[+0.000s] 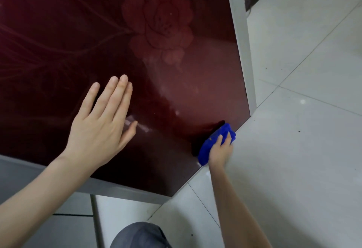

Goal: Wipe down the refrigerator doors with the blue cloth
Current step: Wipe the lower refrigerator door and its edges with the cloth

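- The right grip (220, 150) is curled round the blue cloth (206, 151) and holds it bunched, with the fingers folded over its back
- The cloth sits between that grip and the dark red refrigerator door (78, 32), pressed against the glossy panel right at the door's bottom edge, where the panel meets the floor (293, 159)
- The left grip (101, 124) is wide: fingers straight and close together, thumb spread out, holding nothing. The palm faces the door and seems to lie flat on it
- The left grip is up and to the left of the right grip, well apart from it and from the cloth
- A faint flower pattern (158, 22) is printed on the door above both grips
- Hazy pale streaks (176, 91) show on the gloss above the right grip and beside the left thumb
- A grey door edge (242, 56) runs upward beyond the right grip
- A knee in grey fabric (141, 236) shows below, between the two forearms
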